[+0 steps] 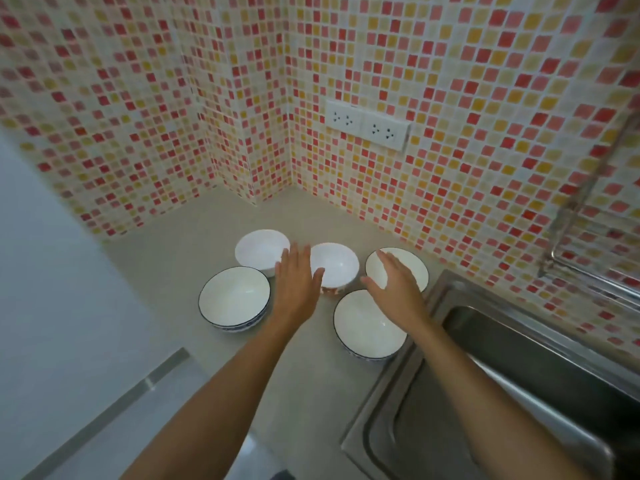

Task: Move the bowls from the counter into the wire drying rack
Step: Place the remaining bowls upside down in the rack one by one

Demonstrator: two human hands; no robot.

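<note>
Several white bowls stand on the grey counter [194, 244]. A blue-rimmed bowl [234, 298] is at the front left, a plain white bowl [260, 249] behind it, a smaller bowl [337, 265] in the middle, a blue-rimmed bowl [408, 268] at the back right, and another blue-rimmed bowl [367, 327] at the front right. My left hand [296, 285] hovers open between the left bowls and the middle bowl. My right hand [398, 285] hovers open over the two right bowls, partly hiding them. The wire drying rack [585, 258] hangs on the wall at the right edge.
A steel sink [519, 386] lies right of the bowls. A double wall socket [367, 124] sits on the mosaic tiled wall above the counter. The counter's front edge runs at the lower left.
</note>
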